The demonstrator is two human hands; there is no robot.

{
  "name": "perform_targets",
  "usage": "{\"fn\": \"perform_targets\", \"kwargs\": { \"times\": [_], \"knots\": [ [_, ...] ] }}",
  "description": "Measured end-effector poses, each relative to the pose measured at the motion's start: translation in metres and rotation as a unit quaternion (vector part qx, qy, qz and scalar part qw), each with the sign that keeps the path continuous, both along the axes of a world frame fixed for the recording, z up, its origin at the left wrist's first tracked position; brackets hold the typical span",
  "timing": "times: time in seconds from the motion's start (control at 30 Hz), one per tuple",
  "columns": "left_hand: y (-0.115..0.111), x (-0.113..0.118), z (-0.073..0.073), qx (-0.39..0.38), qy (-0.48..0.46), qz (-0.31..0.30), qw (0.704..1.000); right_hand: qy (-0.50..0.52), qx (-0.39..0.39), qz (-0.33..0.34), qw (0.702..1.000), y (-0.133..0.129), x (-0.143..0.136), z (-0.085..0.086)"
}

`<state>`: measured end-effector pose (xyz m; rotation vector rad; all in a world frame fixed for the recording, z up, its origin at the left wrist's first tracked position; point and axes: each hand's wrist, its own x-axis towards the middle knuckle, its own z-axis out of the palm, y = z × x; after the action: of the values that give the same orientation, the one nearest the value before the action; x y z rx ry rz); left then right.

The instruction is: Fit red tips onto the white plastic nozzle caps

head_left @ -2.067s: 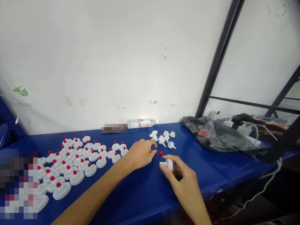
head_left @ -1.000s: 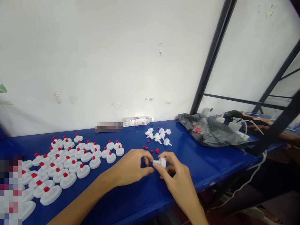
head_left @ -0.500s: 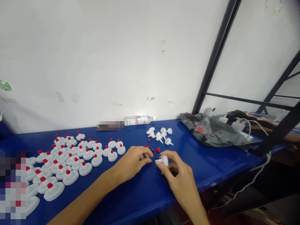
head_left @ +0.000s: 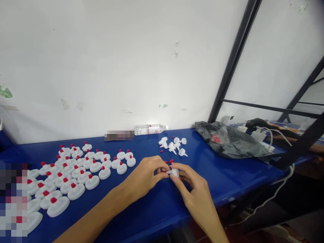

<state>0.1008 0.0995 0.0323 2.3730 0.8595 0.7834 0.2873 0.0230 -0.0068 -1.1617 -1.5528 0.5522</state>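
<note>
Between the fingers of my right hand [head_left: 191, 182] is a white nozzle cap [head_left: 175, 173], its thin spout pointing left. My left hand [head_left: 152, 172] pinches a small red tip cap [head_left: 164, 171] right at the end of that spout; whether it is seated on the spout I cannot tell. Several loose red tip caps [head_left: 171, 161] lie just beyond my fingertips. Farther back is a small pile of white nozzle caps [head_left: 172, 147] without red tips. To the left, many white caps with red tips [head_left: 76, 191] stand upright in loose rows.
A clear plastic bottle [head_left: 149, 129] lies along the wall on the blue table [head_left: 141, 216]. On the right, a black plastic bag [head_left: 235, 145] carries a clear packet of red pieces [head_left: 217, 137]. A dark metal post [head_left: 234, 60] and white cables [head_left: 273, 194] stand beyond.
My left hand has moved right to meet the nozzle cap, now with a red tip cap in its fingers. My right hand has turned the nozzle cap slightly.
</note>
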Motion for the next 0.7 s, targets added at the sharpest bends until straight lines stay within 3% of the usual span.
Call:
{"fn": "perform_targets", "kwargs": {
  "times": [0.37,0.7],
  "knots": [
    [-0.0038,0.0000,-0.0033,0.095,0.019,-0.019,0.995,0.027,-0.010,-0.019,0.999,-0.0034,-0.0030,0.0034],
    [-0.0028,0.0002,0.0038,0.025,-0.029,0.009,0.999,0.039,-0.027,-0.024,0.999,-0.0041,-0.0015,0.0054]
  ]
}}
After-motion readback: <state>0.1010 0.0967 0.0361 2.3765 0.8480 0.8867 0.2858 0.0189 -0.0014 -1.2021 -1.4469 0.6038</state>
